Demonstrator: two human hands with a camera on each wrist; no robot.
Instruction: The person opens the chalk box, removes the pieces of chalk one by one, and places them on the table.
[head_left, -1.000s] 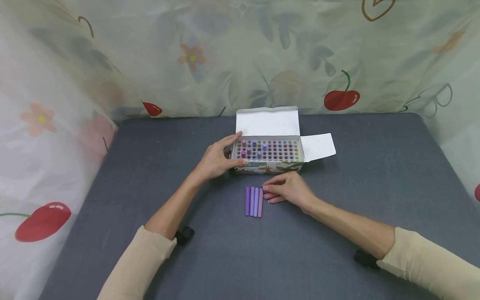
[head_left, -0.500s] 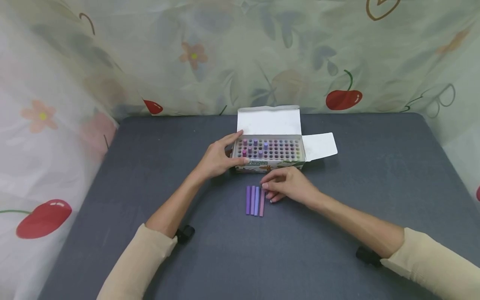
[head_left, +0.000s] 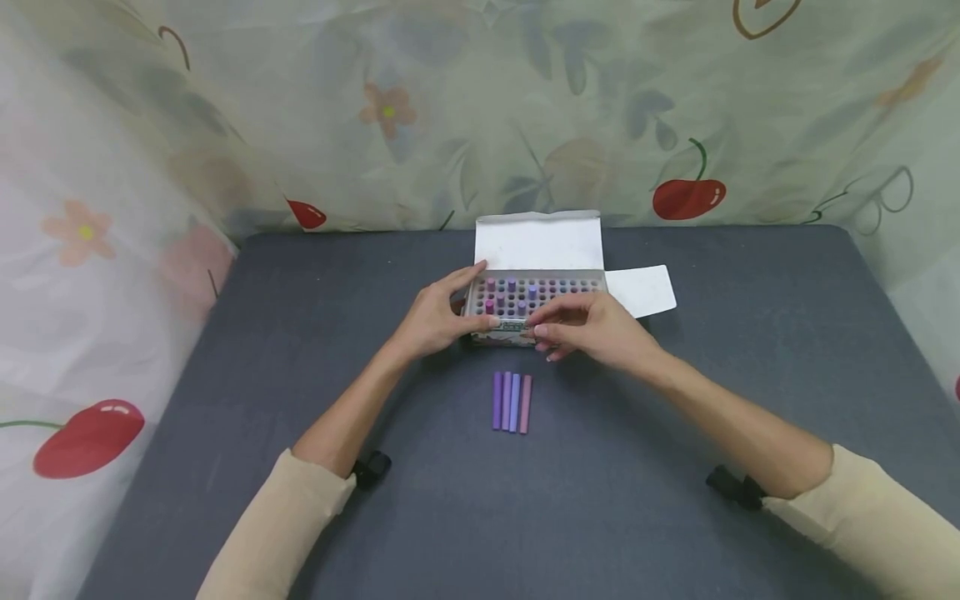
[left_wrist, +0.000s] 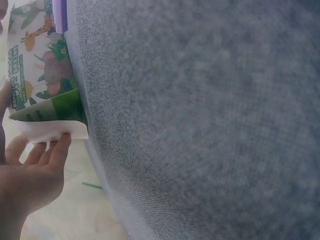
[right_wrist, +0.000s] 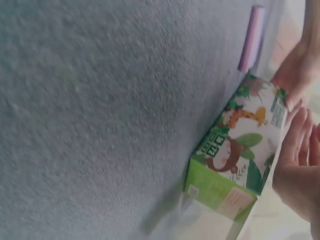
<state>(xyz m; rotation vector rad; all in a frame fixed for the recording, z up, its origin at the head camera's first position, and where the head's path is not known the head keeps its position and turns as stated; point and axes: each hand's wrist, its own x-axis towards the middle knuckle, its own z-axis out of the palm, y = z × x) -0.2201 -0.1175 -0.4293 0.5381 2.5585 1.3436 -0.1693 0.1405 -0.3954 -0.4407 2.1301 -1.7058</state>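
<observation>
A chalk box (head_left: pixel 506 338) with its lid folded up stands near the far middle of the table. Its tray has rows of round holes, and several purple and pink chalk sticks (head_left: pixel 532 292) poke up from the left half. My left hand (head_left: pixel 433 318) grips the box's left end, thumb at the front edge and index finger at the back corner. Over the box's front right part hovers my right hand (head_left: pixel 600 332), fingers loosely bent, with nothing visible in them. Several loose chalk sticks (head_left: pixel 514 402) lie side by side in front; the right wrist view shows a pink stick (right_wrist: pixel 252 40) there.
The raised white lid (head_left: pixel 537 242) stands behind the tray, and a side flap (head_left: pixel 641 290) sticks out to the right. A dark table (head_left: pixel 645 517) reaches back to a patterned curtain (head_left: pixel 480 108).
My right hand has left the rightmost loose pink chalk stick, which shifted slightly right, and moved up and away to the box. My left hand stays on the box.
</observation>
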